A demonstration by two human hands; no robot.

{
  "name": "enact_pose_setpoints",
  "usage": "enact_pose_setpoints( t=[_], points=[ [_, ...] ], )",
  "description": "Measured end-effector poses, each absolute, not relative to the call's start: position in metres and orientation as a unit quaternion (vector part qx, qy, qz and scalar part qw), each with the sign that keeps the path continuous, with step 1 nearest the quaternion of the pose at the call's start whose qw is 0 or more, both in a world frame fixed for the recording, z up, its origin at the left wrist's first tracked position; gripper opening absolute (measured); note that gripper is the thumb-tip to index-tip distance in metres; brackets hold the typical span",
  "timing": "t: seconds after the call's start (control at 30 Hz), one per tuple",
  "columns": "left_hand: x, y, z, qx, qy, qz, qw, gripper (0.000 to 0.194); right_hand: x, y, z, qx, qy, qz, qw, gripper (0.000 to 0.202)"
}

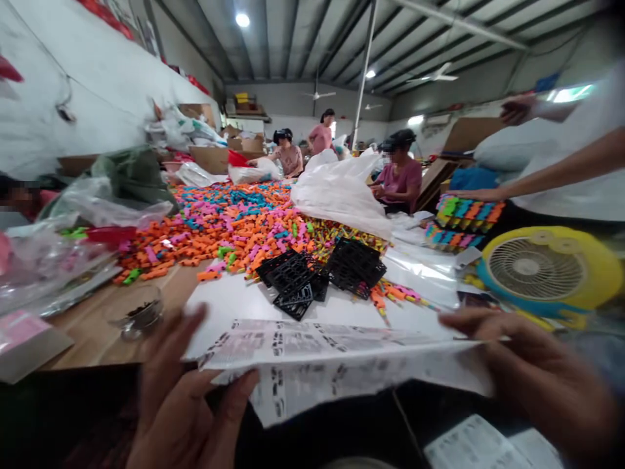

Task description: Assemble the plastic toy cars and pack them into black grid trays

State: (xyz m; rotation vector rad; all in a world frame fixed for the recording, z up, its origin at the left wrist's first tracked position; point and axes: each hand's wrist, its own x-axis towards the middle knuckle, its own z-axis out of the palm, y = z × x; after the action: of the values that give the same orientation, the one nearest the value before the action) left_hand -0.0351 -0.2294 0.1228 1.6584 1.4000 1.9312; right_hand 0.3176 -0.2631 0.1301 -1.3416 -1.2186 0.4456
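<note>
Stretched between my hands is a thin white sheet of printed paper [342,345], with small black print and a fold along its length. My left hand [180,404] pinches its left end between thumb and a finger, while other fingers stick up, blurred. At the right end, my right hand [532,371] grips the paper; part of that grip is hidden. Just beyond the sheet, black plastic lattice pieces [354,264] lie piled on a white surface [219,312]. More printed sheets [473,446] are below my right hand.
A large heap of small orange, pink, blue and green plastic pieces [234,228] covers the table behind. A glass bowl [139,312] sits left; a yellow fan [537,267] stands right. Another person's hand [481,194] rests on stacked coloured pieces [469,213]. Several people are around the table.
</note>
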Motion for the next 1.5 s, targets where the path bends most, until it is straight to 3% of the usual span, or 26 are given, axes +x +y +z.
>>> enact_pose_setpoints(
  t=[0.1, 0.27, 0.33, 0.47, 0.53, 0.67, 0.83, 0.97, 1.23, 1.5],
  points=[
    [-0.029, -0.228, 0.13, 0.596, 0.472, 0.627, 0.17, 0.012, 0.326, -0.254, 0.125, -0.614, -0.491, 0.213, 0.581, 0.026],
    [-0.008, -0.18, 0.093, 0.533, 0.522, 0.546, 0.383, 0.027, 0.31, -0.198, 0.094, -0.636, -0.58, 0.024, 0.509, 0.031],
    [-0.001, -0.159, 0.075, 0.522, 0.526, 0.547, 0.388, 0.032, 0.284, -0.178, 0.084, -0.57, -0.652, -0.042, 0.499, 0.025],
    [0.004, -0.133, 0.057, 0.524, 0.54, 0.534, 0.386, 0.029, 0.209, -0.142, 0.072, -0.44, -0.772, 0.013, 0.458, 0.03],
    [0.003, -0.124, 0.055, 0.53, 0.546, 0.532, 0.372, 0.027, 0.18, -0.121, 0.066, -0.429, -0.789, 0.049, 0.437, 0.033],
    [-0.004, -0.105, 0.048, 0.544, 0.53, 0.556, 0.338, 0.027, 0.161, -0.081, 0.051, -0.419, -0.801, 0.113, 0.412, 0.013],
    [-0.014, -0.076, 0.044, 0.519, 0.528, 0.567, 0.361, 0.034, 0.165, -0.052, 0.042, -0.4, -0.813, 0.162, 0.392, 0.012],
    [-0.018, -0.055, 0.048, 0.556, 0.541, 0.449, 0.443, 0.024, 0.161, -0.04, 0.034, -0.388, -0.804, 0.159, 0.422, 0.016],
    [-0.012, -0.046, 0.045, 0.489, 0.557, 0.427, 0.519, 0.037, 0.157, -0.037, 0.012, -0.332, -0.799, 0.029, 0.5, 0.037],
    [-0.011, -0.037, 0.042, 0.487, 0.577, 0.397, 0.522, 0.04, 0.16, -0.031, 0.014, -0.32, -0.803, 0.04, 0.502, 0.024]
  ],
)
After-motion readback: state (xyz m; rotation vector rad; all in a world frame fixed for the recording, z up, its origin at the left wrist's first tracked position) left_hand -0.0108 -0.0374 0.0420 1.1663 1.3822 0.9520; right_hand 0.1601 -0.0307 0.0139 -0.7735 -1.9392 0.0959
